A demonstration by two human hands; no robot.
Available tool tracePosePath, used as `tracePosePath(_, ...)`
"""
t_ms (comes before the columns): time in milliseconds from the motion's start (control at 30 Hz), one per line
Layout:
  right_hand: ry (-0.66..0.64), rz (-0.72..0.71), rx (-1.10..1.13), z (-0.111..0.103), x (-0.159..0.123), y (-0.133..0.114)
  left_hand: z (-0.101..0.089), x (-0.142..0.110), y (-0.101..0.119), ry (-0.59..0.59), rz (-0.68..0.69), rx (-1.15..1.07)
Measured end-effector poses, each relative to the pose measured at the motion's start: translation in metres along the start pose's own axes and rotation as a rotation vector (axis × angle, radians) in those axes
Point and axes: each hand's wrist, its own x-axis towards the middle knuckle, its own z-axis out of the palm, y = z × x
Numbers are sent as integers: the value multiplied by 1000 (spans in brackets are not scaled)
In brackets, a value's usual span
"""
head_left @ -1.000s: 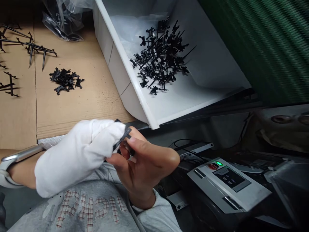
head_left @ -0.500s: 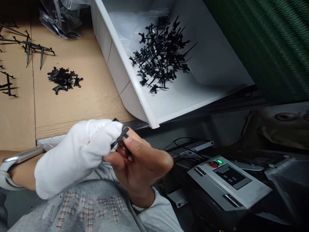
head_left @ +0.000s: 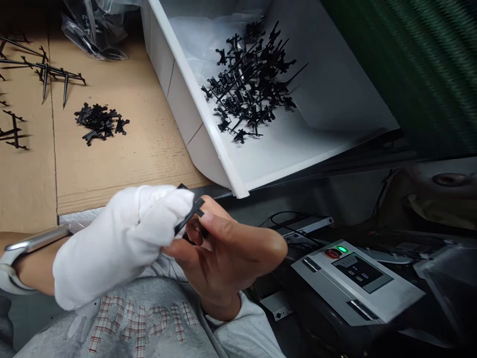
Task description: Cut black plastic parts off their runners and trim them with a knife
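You're pinching a small black plastic part (head_left: pixel 189 215) right in front of your chest, just below the near corner of the white bin (head_left: pixel 208 129). Your left hand (head_left: pixel 119 243), in a white glove, is closing its fingertips around one end of the piece, and your bare right hand (head_left: pixel 227 253) is gripping the other end, thumb on top and fingers curled in beneath it, so both hands are clamping the same part and touching each other around it. A watch (head_left: pixel 22 248) is sitting on your left wrist, and your grey sweatshirt (head_left: pixel 149 328) is showing below the hands. Above them, the tilted bin is holding a tangled heap of black sprues (head_left: pixel 253 79) against its pale floor. To the left, on the cardboard sheet (head_left: pixel 112 164), a small pile of loose black pieces (head_left: pixel 100 122) is lying well apart from your hands, with longer spiked runners (head_left: pixel 48 74) further back and a clear plastic bag (head_left: pixel 93 30) at the far edge. Down to your right, a grey control box (head_left: pixel 357 283) is glowing with a green light beside a red button.
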Motion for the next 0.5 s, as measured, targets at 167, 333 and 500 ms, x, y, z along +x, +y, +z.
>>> tracePosePath(167,215,-309,31,-1,8,-5,3,1,3,-46,-30,-165)
tracePosePath(333,236,-360,5,0,13,-4,2,3,4,-97,-47,-183)
tracePosePath(500,221,-368,-13,-4,15,-7,1,-1,6,-92,-97,-194)
